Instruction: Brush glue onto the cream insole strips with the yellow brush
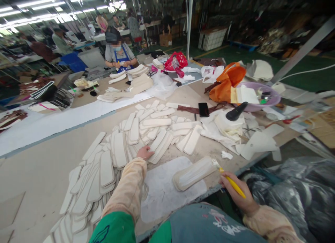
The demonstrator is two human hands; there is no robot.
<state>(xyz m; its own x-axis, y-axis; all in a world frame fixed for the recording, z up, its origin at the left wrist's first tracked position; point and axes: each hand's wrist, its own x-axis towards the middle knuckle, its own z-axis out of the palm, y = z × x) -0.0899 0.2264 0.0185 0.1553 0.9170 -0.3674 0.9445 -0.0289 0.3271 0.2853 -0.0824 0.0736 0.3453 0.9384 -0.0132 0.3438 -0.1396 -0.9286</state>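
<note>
My right hand (237,192) grips a brush with a yellow handle (235,187). Its whitish bristles touch the right end of a long rounded pad (195,173), which has white streaks across its top. That pad lies with others under it on a pale sheet (157,187) near the table's front edge. Further left, my left hand (145,152) rests at the edge of a pile of cream pads (157,147), thumb and fingers at the corner of one. Whether those fingers are closed on it is hard to make out.
A heap of cream pads (91,180) spreads to the left. At the back right are a black phone (203,109), an orange bag (227,82) and a purple basin (274,96). Across the table a person in a blue apron (122,58) handles something small. Dark plastic (295,194) lies at right.
</note>
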